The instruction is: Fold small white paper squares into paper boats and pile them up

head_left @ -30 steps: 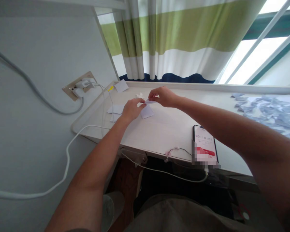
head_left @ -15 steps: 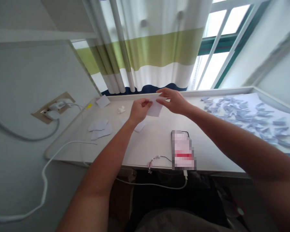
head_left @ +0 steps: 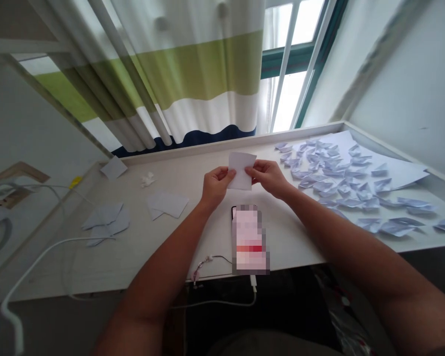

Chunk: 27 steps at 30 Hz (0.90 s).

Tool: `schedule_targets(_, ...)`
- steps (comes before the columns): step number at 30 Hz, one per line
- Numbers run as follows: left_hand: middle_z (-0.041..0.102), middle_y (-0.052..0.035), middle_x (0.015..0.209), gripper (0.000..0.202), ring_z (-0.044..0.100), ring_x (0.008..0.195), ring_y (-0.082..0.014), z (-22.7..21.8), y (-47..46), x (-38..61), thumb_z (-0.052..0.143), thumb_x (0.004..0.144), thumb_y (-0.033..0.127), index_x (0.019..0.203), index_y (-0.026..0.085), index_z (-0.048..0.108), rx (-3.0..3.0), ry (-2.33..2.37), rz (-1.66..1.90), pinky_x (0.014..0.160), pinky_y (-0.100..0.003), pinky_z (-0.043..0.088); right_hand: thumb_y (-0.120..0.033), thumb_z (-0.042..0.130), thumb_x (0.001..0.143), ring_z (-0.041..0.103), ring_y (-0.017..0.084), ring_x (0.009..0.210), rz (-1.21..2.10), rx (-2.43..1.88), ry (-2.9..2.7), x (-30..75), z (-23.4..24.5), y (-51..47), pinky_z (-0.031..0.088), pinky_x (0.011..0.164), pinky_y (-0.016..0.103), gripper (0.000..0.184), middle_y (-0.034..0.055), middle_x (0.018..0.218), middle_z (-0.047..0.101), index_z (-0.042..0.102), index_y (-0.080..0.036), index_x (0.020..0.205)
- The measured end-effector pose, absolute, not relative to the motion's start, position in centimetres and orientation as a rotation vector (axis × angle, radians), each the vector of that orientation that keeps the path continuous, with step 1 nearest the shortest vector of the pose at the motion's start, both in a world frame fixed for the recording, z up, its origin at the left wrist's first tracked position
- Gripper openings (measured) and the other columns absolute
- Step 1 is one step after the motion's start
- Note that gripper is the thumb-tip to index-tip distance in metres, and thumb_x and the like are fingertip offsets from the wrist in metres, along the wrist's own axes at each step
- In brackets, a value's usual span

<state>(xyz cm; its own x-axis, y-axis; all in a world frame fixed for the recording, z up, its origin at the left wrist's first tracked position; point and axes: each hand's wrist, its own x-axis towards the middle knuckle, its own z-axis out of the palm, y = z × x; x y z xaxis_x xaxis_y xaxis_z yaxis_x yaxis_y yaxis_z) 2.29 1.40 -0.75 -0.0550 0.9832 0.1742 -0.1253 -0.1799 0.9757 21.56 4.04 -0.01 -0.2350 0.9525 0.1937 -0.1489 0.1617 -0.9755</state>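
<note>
Over the white laminate desk (head_left: 193, 170), the left hand (head_left: 215, 187) and right hand (head_left: 267, 178) each pinch one side of a flat white rectangular paper sheet (head_left: 242, 170), no crease showing, with pale blue folded paper shapes (head_left: 330, 185) at 3 o'clock.

Readable text: none | near-centre black smartphone (head_left: 246, 240) on white desk (head_left: 289, 237): screen pixelated, only red band visible | no other marks legible

The left hand (head_left: 215, 185) and right hand (head_left: 267, 178) pinch a white paper rectangle (head_left: 241, 170) upright above a white desk (head_left: 289, 237). A pixelated phone (head_left: 247, 240) lies just below; small folded paper shapes (head_left: 337, 178), possibly boats, crowd the right.
</note>
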Motion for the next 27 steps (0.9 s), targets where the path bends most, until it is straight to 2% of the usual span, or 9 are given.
schedule_targets(3,0.083,-0.0064,0.084,0.054,0.074,0.068,-0.0194,-1.2,1.1,2.0,0.095,0.070,0.062,0.095,0.017,0.078,1.267,1.118,1.341,0.056,-0.029,0.057,-0.056,0.100,0.067,0.072,0.018,0.066,1.379,-0.831,-1.342,22.1,-0.3,3.9,0.065,0.059,0.032,0.047,0.0016,0.078,0.079,0.078,-0.022,0.092)
schedule_targets(5,0.080,-0.0051,0.077,0.054,0.072,0.060,-0.0184,-1.4,1.0,1.9,0.094,0.071,0.061,0.097,0.017,0.078,1.258,1.113,1.304,0.051,-0.028,0.054,-0.046,0.099,0.070,0.072,0.017,0.066,1.460,-0.798,-1.342,22.5,-0.3,3.8,0.066,0.061,0.033,0.039,0.0006,0.078,0.079,0.080,-0.022,0.093)
schedule_targets(10,0.078,-0.0035,0.077,0.045,0.072,0.065,-0.0177,-1.1,0.8,1.4,0.087,0.075,0.053,0.100,0.017,0.078,1.205,1.031,1.270,0.059,-0.030,0.061,-0.031,0.082,0.076,0.073,0.019,0.083,1.475,-0.817,-1.392,23.0,-0.5,3.7,0.065,0.073,0.035,0.015,0.0046,0.090,0.080,0.085,-0.022,0.087)
schedule_targets(13,0.079,-0.0079,0.082,0.054,0.073,0.070,-0.0195,-0.7,0.6,1.1,0.076,0.082,0.065,0.100,0.014,0.080,1.159,0.987,1.188,0.060,-0.032,0.062,-0.028,0.073,0.080,0.072,0.021,0.090,1.427,-0.838,-1.445,22.8,-0.6,3.6,0.064,0.081,0.038,0.017,0.0056,0.093,0.080,0.087,-0.022,0.088)
schedule_targets(15,0.079,-0.0087,0.083,0.058,0.073,0.071,-0.0195,-0.7,0.5,1.0,0.081,0.080,0.067,0.101,0.013,0.081,1.177,0.993,1.176,0.061,-0.032,0.062,-0.027,0.071,0.081,0.072,0.022,0.093,1.397,-0.829,-1.480,22.7,-0.5,3.4,0.063,0.085,0.040,0.017,0.0057,0.096,0.080,0.087,-0.023,0.089)
schedule_targets(18,0.080,-0.0066,0.086,0.055,0.073,0.075,-0.0193,-0.8,0.5,0.9,0.096,0.068,0.054,0.103,0.015,0.080,1.246,1.029,1.233,0.063,-0.031,0.062,-0.026,0.070,0.083,0.073,0.024,0.101,1.381,-0.819,-1.485,22.8,-0.1,3.3,0.063,0.090,0.042,0.013,0.0069,0.107,0.081,0.082,-0.022,0.082)
schedule_targets(21,0.083,-0.0069,0.090,0.054,0.075,0.078,-0.0200,-0.9,0.6,0.8,0.098,0.067,0.045,0.109,0.016,0.079,1.304,1.026,1.240,0.068,-0.032,0.062,-0.029,0.069,0.086,0.074,0.024,0.099,1.388,-0.855,-1.431,23.2,0.2,3.5,0.062,0.090,0.042,0.012,0.0084,0.110,0.082,0.071,-0.021,0.077)
schedule_targets(24,0.084,-0.0062,0.087,0.057,0.077,0.079,-0.0200,-0.9,0.5,0.8,0.095,0.073,0.037,0.121,0.016,0.075,1.366,1.015,1.166,0.075,-0.031,0.061,-0.039,0.073,0.090,0.074,0.023,0.090,1.350,-0.910,-1.525,23.5,0.3,3.9,0.062,0.085,0.040,0.019,0.0092,0.102,0.082,0.073,-0.020,0.087)
schedule_targets(27,0.083,-0.0044,0.085,0.061,0.078,0.079,-0.0204,-0.8,0.4,0.8,0.091,0.076,0.032,0.131,0.016,0.070,1.408,1.008,1.109,0.076,-0.031,0.060,-0.053,0.080,0.089,0.070,0.021,0.077,1.241,-0.934,-1.768,23.5,-0.2,4.1,0.059,0.073,0.036,0.035,0.0067,0.082,0.078,0.081,-0.018,0.085)
